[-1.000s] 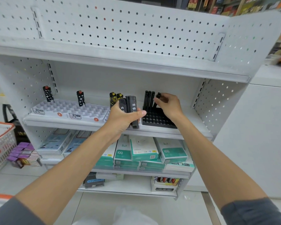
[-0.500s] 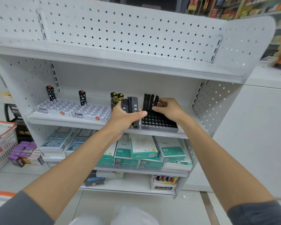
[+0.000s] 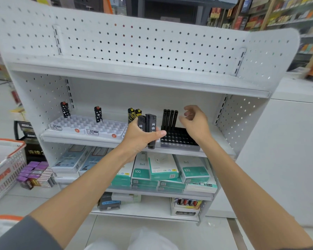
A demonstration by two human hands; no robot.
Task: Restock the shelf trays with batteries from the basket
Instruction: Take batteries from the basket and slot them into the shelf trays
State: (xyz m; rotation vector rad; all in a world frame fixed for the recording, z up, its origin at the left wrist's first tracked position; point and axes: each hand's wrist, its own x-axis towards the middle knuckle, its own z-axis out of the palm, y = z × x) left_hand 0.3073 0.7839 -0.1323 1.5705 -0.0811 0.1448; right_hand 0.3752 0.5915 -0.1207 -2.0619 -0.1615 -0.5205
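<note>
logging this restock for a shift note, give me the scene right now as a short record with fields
left hand: grips two black items upright, in front of the middle shelf
right hand: holds nothing, fingers loosely curled, above the black tray
black tray: right part of the middle shelf; row of four black items stands at its back left
white trays: left on the same shelf, mostly bare slots, a few patterned items at the back
basket: far left, white with orange rim, contents hard to tell
</note>
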